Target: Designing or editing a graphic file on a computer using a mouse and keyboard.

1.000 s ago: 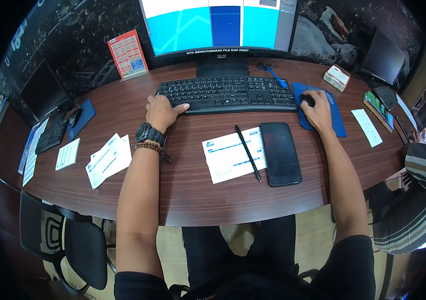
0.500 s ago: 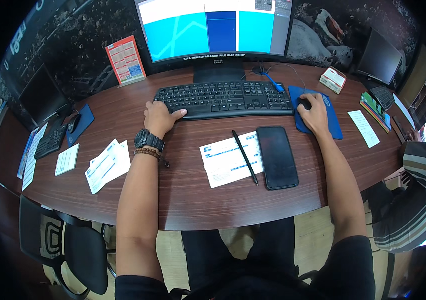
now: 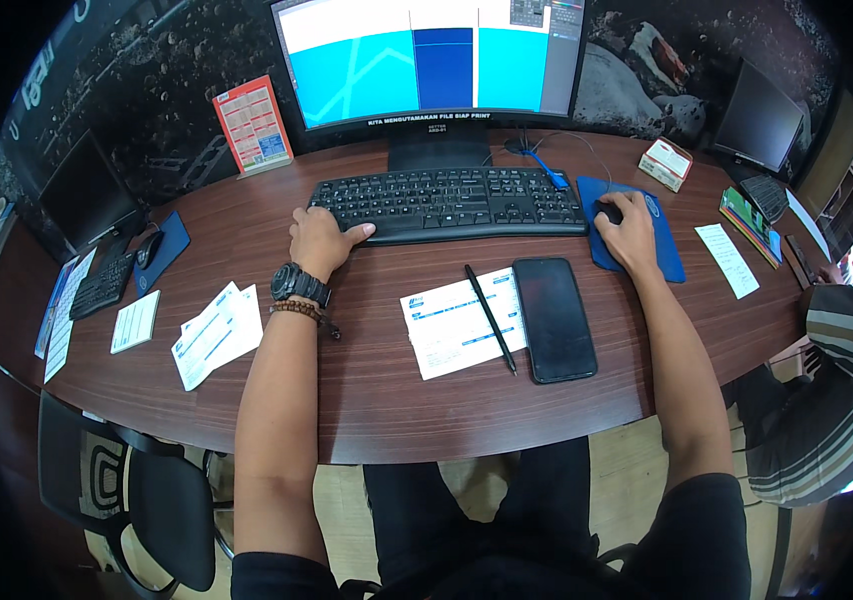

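Observation:
My left hand (image 3: 319, 240) rests on the left end of the black keyboard (image 3: 447, 202), thumb stretched along its front edge, with a watch and bead bracelet at the wrist. My right hand (image 3: 627, 232) is wrapped over a black mouse (image 3: 607, 211) on a blue mouse pad (image 3: 657, 260). Between my forearms lie a white printed form (image 3: 447, 335), a black pen (image 3: 487, 310) slanting across it and a dark-screened phone (image 3: 555, 320). Behind the keyboard stands a monitor (image 3: 357, 70) showing cyan and dark blue panels.
On the wooden desk (image 3: 407, 420) are loose papers (image 3: 212, 340), side monitors (image 3: 87, 195) (image 3: 752, 115), a red-edged calendar (image 3: 252, 125), a small box (image 3: 665, 163) and colored booklets (image 3: 752, 225). A seated person in stripes (image 3: 817, 420) is at right; an office chair (image 3: 122, 500) is at left.
The view has shifted slightly, so the desk and monitor sit lower in the picture. Both hands stay at the keyboard and mouse with little visible movement.

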Action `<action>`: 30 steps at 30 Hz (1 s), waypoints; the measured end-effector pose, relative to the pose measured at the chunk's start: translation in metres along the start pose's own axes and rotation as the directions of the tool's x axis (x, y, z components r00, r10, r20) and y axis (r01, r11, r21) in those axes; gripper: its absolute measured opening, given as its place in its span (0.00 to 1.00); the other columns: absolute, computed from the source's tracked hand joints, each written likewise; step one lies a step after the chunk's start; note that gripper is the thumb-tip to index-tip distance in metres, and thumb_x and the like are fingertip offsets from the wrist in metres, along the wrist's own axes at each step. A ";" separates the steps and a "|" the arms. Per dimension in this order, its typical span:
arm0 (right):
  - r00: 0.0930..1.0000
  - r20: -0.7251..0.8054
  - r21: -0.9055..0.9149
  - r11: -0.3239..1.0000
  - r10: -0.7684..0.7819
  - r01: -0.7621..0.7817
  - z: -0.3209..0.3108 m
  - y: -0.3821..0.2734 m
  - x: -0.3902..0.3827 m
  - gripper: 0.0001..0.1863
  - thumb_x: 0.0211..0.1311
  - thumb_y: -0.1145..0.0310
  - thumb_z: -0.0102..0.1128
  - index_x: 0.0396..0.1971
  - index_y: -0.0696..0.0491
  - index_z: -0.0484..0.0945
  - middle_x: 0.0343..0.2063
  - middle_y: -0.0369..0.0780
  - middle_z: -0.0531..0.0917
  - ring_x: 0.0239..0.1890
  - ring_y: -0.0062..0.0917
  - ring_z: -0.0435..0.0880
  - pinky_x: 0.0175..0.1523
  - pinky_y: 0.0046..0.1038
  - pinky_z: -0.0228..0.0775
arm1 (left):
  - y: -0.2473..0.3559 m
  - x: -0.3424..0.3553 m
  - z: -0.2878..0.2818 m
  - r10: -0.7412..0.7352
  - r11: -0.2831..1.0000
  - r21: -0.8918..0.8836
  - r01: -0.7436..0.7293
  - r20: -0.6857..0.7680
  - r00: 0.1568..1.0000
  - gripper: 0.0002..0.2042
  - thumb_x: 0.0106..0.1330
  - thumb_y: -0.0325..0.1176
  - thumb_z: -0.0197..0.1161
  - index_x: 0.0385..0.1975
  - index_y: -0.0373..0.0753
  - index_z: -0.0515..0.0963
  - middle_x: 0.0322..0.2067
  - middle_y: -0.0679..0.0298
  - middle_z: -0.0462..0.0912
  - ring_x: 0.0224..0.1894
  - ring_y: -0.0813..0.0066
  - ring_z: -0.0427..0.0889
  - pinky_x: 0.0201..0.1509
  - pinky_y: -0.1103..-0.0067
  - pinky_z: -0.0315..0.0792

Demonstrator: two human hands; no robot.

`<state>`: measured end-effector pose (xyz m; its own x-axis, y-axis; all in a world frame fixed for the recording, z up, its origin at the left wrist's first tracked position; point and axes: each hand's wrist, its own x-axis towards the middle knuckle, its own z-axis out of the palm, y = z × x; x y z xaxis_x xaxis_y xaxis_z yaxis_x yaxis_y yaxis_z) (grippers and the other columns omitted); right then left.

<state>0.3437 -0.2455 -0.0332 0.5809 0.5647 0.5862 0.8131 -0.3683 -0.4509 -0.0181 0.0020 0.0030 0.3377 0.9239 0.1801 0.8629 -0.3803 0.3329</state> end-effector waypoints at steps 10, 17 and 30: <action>1.000 0.002 0.011 1.000 0.002 -0.002 -0.002 -0.002 0.000 0.18 0.51 0.63 0.62 0.43 0.53 0.85 0.48 0.49 0.79 0.51 0.45 0.79 0.57 0.39 0.72 | 0.000 -0.001 0.000 0.010 1.000 0.006 -0.010 -0.010 1.000 0.40 0.51 0.58 0.76 0.48 0.22 0.77 0.53 0.43 0.72 0.55 0.42 0.75 0.53 0.59 0.78; 1.000 0.004 0.006 1.000 0.007 -0.007 -0.002 -0.003 0.000 0.18 0.51 0.63 0.62 0.43 0.53 0.85 0.48 0.49 0.79 0.51 0.44 0.79 0.57 0.39 0.72 | -0.002 0.001 0.002 0.006 1.000 0.006 -0.006 -0.013 1.000 0.40 0.51 0.58 0.75 0.48 0.22 0.77 0.53 0.43 0.72 0.55 0.42 0.75 0.53 0.59 0.78; 0.997 0.036 -0.010 0.998 0.067 -0.067 -0.007 -0.013 -0.003 0.19 0.52 0.61 0.62 0.45 0.50 0.84 0.50 0.46 0.77 0.54 0.43 0.77 0.61 0.41 0.68 | 0.000 -0.004 -0.002 0.037 0.999 0.001 -0.037 -0.030 0.999 0.40 0.54 0.58 0.74 0.45 0.17 0.76 0.53 0.34 0.72 0.56 0.39 0.76 0.57 0.61 0.76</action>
<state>0.3314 -0.2470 -0.0242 0.6323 0.5649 0.5301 0.7729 -0.4129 -0.4819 -0.0204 -0.0014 0.0041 0.3576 0.9076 0.2199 0.8504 -0.4138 0.3249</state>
